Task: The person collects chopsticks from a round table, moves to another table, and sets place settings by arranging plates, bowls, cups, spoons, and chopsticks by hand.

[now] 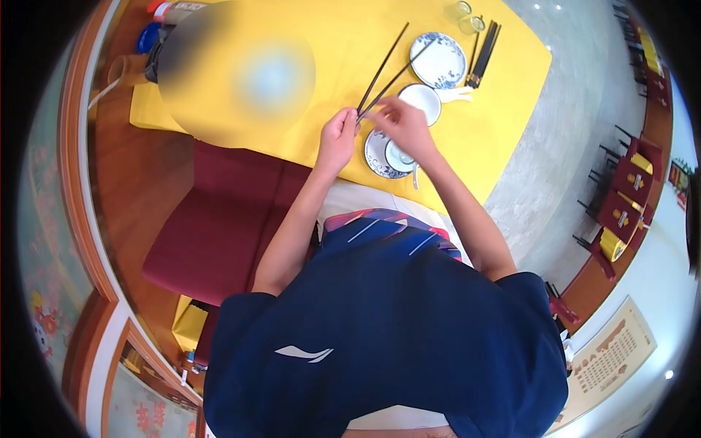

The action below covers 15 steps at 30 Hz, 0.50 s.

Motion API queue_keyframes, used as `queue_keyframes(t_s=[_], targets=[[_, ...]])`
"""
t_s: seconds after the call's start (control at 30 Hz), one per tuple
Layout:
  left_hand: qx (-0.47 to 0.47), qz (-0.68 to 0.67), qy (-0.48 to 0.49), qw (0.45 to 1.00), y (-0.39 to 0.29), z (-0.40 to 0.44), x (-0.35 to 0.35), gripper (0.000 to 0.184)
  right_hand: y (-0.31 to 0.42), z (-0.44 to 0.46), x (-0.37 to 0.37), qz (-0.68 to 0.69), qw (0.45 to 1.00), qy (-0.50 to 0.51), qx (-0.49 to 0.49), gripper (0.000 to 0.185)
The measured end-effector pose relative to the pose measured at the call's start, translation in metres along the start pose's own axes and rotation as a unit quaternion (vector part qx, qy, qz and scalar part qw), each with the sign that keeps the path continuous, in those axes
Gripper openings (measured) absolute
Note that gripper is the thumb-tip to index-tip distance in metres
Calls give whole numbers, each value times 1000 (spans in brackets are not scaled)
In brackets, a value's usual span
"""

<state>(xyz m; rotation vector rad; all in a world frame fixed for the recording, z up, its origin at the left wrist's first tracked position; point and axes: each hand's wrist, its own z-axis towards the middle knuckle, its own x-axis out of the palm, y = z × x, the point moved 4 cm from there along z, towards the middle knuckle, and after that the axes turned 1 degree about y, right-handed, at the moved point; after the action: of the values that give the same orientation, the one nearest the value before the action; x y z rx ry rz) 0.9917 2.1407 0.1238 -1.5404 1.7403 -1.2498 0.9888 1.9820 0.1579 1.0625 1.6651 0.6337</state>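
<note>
My left hand (338,140) is closed around the near ends of two dark chopsticks (383,71), which fan out in a V above the yellow tablecloth. Beside it, the fingers of my right hand (406,128) are bent in a pinch at the lower chopstick, close to my left fingertips; they are slightly blurred. Under my right hand sits a blue-patterned saucer (377,162) with a small cup (398,158) on it, partly hidden by the wrist. A white bowl (429,102) stands just beyond that hand. Farther back lies a blue-and-white plate (440,64).
Another set of dark chopsticks (487,55) lies beyond the plate, with a white spoon (456,95) near the bowl. Small glasses (471,25) stand at the far edge. A blurred round area covers the table's left. A maroon chair (219,219) stands at lower left.
</note>
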Motion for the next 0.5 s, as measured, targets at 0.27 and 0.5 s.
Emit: queue_keyframes(t_s=[0.27,0.5], targets=[[-15,19,-21,999,-5,-17,-70,33,43,96,-17,304,949,-32,79,31],[-44,-31,-43,998,-15,-28,-123,32,85,137,50,347,924,103,124,30]])
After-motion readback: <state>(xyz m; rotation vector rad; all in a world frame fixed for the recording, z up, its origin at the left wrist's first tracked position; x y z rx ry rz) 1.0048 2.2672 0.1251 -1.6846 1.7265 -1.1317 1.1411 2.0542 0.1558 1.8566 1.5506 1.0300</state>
